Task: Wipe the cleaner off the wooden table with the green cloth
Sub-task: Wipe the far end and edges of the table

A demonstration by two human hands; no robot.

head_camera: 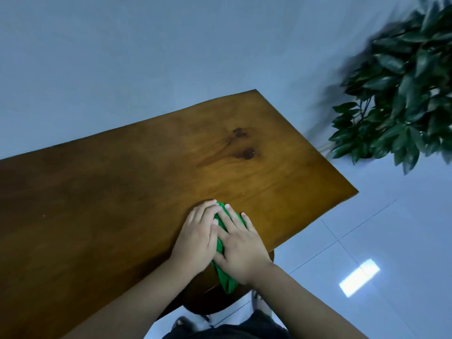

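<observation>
Being pressed onto wooden table (110, 192) by left hand (198, 237) and right hand (242, 250), fingers straight, green cloth (226, 280) is mostly hidden.

There's only the one view, worn on the person's head, looking forward and steeply down over the near edge of the tabletop (146, 192). It sits close above the left hand (198, 236) and right hand (241, 250), and is rolled, so the tabletop slants across. The plant (403, 94) at far right smears, perhaps from the wide lens.
</observation>
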